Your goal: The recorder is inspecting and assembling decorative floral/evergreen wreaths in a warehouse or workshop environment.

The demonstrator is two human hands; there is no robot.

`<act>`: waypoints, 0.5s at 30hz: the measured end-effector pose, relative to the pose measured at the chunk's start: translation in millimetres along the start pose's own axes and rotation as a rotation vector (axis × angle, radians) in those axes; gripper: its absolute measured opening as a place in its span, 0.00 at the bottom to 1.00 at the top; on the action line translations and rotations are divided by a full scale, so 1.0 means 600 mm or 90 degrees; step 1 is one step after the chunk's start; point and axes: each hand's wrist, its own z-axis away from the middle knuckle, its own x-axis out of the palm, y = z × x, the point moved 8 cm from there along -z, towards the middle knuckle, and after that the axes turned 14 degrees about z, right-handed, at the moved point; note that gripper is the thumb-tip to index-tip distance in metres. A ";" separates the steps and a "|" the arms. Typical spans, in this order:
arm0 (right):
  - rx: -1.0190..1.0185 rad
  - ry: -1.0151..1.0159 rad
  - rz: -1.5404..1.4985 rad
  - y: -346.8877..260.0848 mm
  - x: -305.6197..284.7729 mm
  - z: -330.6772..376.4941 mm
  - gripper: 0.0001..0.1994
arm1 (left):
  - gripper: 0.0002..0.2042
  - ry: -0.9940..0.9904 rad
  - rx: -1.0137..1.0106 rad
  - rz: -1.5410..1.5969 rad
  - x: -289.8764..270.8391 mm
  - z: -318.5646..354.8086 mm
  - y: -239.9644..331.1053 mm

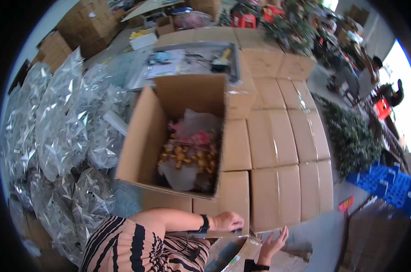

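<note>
My left hand, with a dark band at the wrist, is closed at the near edge of a sealed cardboard box. Its fingers are curled and slightly blurred, and whatever they may hold cannot be made out. To its right, my right hand has its fingers stretched out, beside the near edge of another sealed carton. Beyond my left hand stands an open cardboard box with raised flaps. Inside it lie golden figure-shaped ornaments, pink pieces and whitish wrapping.
Clear bags of silvery star ornaments pile up on the left. Taped cartons form the surface ahead. A grey tray holding papers and a brush lies behind the open box. At right are green artificial branches, blue crates and seated people.
</note>
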 end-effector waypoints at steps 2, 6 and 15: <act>0.033 0.029 -0.028 -0.044 -0.036 0.018 0.28 | 0.07 -0.071 -0.047 0.047 -0.010 0.092 0.006; 0.024 0.101 -0.005 -0.165 -0.107 0.046 0.27 | 0.07 -0.165 -0.069 0.064 -0.073 0.259 0.033; -0.093 0.269 0.028 -0.689 -0.233 0.230 0.18 | 0.06 -0.137 0.006 0.108 -0.429 0.546 0.060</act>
